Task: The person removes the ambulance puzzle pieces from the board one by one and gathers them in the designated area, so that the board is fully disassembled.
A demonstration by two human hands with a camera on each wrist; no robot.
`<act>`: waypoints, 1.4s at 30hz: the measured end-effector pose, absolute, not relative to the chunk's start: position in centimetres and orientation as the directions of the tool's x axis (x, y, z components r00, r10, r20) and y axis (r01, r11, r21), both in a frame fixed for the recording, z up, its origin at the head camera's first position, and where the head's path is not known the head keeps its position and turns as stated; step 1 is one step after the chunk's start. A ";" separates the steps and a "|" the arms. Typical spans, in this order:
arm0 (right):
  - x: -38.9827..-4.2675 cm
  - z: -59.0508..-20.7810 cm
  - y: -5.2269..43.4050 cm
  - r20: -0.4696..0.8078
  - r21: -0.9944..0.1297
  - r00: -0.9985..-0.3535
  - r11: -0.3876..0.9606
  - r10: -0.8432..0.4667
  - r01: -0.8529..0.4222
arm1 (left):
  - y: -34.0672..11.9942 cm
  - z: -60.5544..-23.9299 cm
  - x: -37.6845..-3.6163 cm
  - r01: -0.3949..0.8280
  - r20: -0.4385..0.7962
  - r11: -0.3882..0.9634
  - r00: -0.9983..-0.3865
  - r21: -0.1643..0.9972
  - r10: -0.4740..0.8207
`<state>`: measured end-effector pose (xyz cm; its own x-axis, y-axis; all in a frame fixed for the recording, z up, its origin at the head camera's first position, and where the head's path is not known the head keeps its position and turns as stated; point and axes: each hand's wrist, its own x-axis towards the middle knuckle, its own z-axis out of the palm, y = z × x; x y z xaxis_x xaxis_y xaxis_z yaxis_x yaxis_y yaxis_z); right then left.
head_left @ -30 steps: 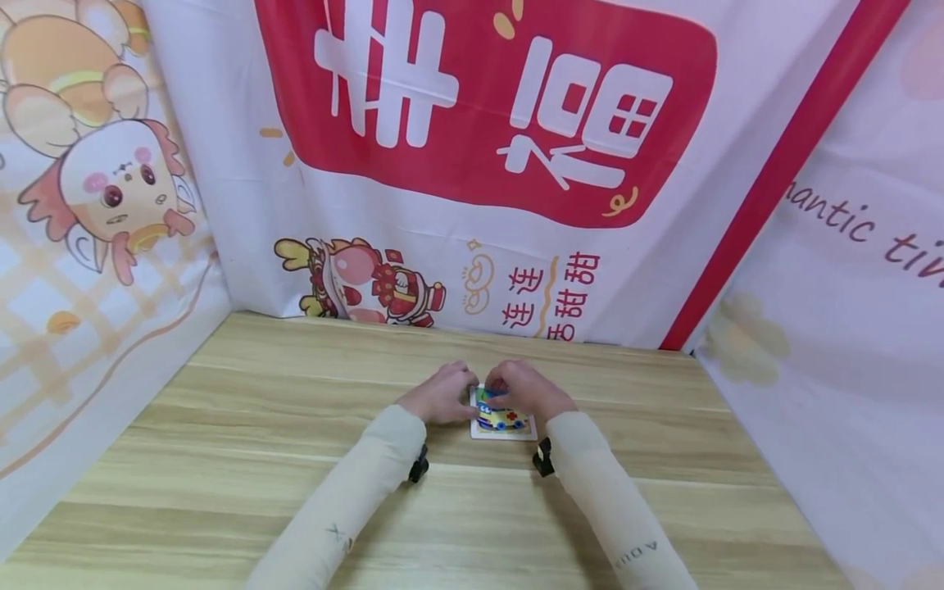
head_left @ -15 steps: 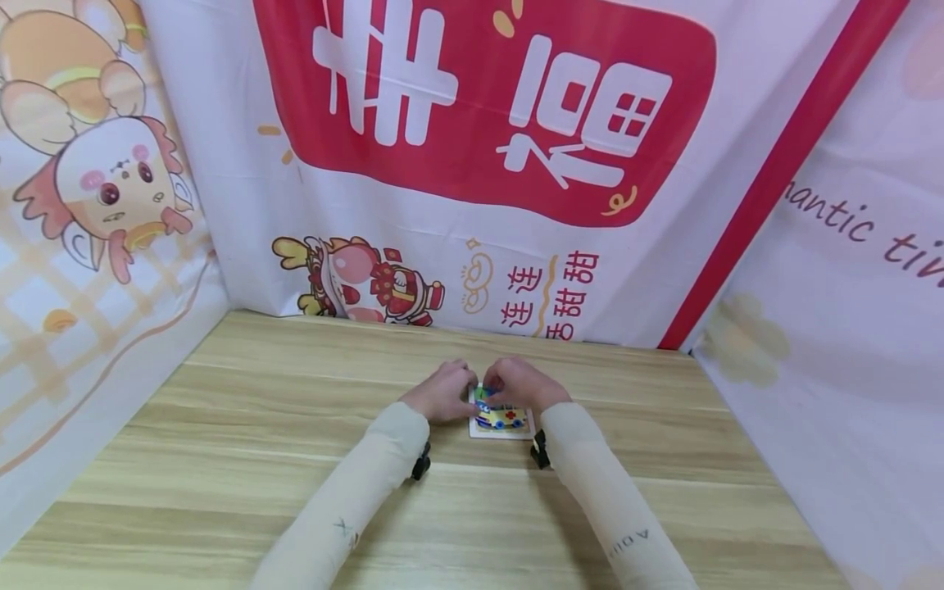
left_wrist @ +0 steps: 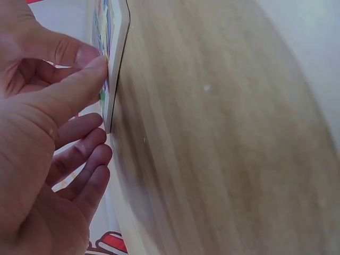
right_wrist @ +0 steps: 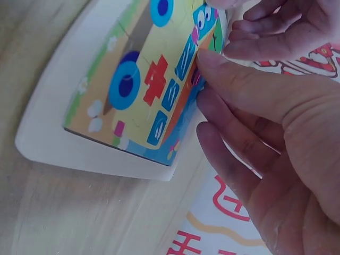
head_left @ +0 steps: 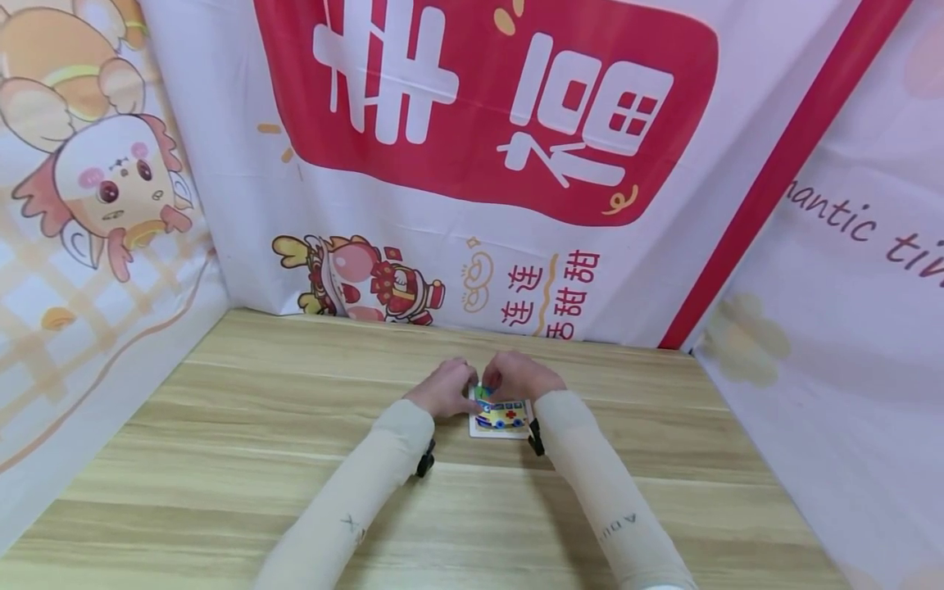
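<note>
And here's the puzzle board [right_wrist: 42, 127], flat on the wooden table [head_left: 221, 475], toward the far side and a touch right of centre! The ambulance picture [head_left: 505, 415] looks close to finished, I'd judge: near wheels, red cross [right_wrist: 155, 79] and windows all read as one scene, running cleanly to the right-hand end. What's left, if anything, must sit at the far left, by the green patch [head_left: 483, 393], and that's where both hands are working. The left hand [head_left: 446, 389] has its thumb on the picture and its bent fingers at the board's far-left edge, gripping that corner, by the look of it. The right hand [head_left: 519, 377] curls in over the far edge, thumb and forefinger close together; whether a piece sits between them, I can't tell!

Around them, pale sleeves [head_left: 357, 492] come in from the near side, and a printed cloth backdrop [head_left: 627, 287] rises beyond the table, well apart from the board. The only real obstacle is the hands themselves, crowding that far-left corner and hiding its last details
</note>
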<state>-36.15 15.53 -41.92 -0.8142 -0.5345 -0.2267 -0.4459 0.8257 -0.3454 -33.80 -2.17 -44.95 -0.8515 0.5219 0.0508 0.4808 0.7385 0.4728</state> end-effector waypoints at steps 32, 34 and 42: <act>-36.2 -43.2 16.5 -0.158 -0.466 -0.852 0.798 -0.500 -0.382 | -1.5 -44.8 -33.7 0.420 0.043 0.755 -0.885 0.503 0.464; -36.0 -43.3 16.7 -0.129 -0.480 -0.849 0.781 -0.513 -0.399 | -1.5 -44.8 -33.7 0.413 0.037 0.761 -0.888 0.500 0.458; -35.9 -44.1 17.4 -0.062 -0.515 -0.851 0.747 -0.522 -0.421 | -1.5 -44.5 -33.4 0.391 0.012 0.765 -0.894 0.512 0.448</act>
